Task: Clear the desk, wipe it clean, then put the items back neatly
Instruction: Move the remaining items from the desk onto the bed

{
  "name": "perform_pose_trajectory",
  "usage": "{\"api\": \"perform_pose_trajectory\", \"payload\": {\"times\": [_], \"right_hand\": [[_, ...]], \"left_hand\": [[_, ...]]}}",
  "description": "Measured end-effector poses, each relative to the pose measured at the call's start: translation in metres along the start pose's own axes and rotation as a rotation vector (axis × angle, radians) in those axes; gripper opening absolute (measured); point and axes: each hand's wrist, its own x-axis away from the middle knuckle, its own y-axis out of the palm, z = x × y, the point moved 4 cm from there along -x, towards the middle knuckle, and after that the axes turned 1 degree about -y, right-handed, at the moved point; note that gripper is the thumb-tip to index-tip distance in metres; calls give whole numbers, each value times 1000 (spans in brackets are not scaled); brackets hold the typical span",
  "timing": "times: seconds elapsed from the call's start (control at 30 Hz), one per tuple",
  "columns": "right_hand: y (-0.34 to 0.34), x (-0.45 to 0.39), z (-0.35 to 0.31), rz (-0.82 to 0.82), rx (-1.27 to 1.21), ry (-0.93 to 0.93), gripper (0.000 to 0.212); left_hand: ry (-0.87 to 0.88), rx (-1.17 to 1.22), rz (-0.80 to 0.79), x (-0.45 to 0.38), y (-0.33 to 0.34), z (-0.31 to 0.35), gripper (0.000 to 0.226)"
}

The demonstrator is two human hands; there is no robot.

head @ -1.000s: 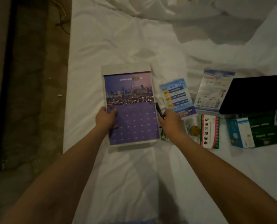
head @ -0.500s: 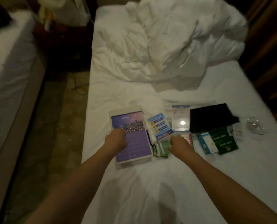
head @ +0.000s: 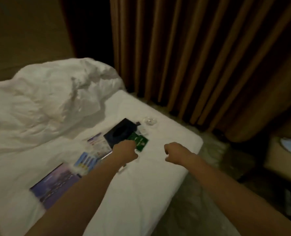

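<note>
Both hands off the purple skyline calendar (head: 56, 184), now by the white bed's (head: 141, 193) near edge: left hand (head: 125, 150) beside green packets (head: 139, 141), grip unclear; right hand (head: 175, 151) curled, empty, suggesting clearing continues.

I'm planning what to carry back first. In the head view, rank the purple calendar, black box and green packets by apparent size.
1. purple calendar, though it lies nearest the camera and an arm partly covers it.
2. black box.
3. green packets.

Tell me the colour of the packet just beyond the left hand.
Dark green with pale print, on the packet lying on the white bed sheet; head view, somewhat blurred.
</note>
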Motion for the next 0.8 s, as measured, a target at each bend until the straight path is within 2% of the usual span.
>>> {"api": "perform_pose_trajectory", "payload": {"times": [0.13,0.23,0.33,0.43,0.5,0.57,0.7,0.8], "right_hand": [[-22,65,94,101,-57,118,22],[-33,119,161,148,-87,173,9],[-40,173,230,208,-101,247,6],[-34,225,299,216,-168,366,17],[-27,256,342,232,-188,431,13],[-19,288,382,256,-224,498,14],[1,344,449,233,-247,654,33],[15,371,490,260,-306,730,31]], "left_hand": [[140,-91,39,3,-7,114,40],[215,-128,70,10,-5,200,43],[307,-176,91,16,6,289,42],[432,-192,81,25,18,381,33],[524,-205,45,29,30,439,26],[604,-239,16,33,44,492,29],[736,-295,-65,38,78,584,36],[814,-340,-126,33,101,636,41]]}}
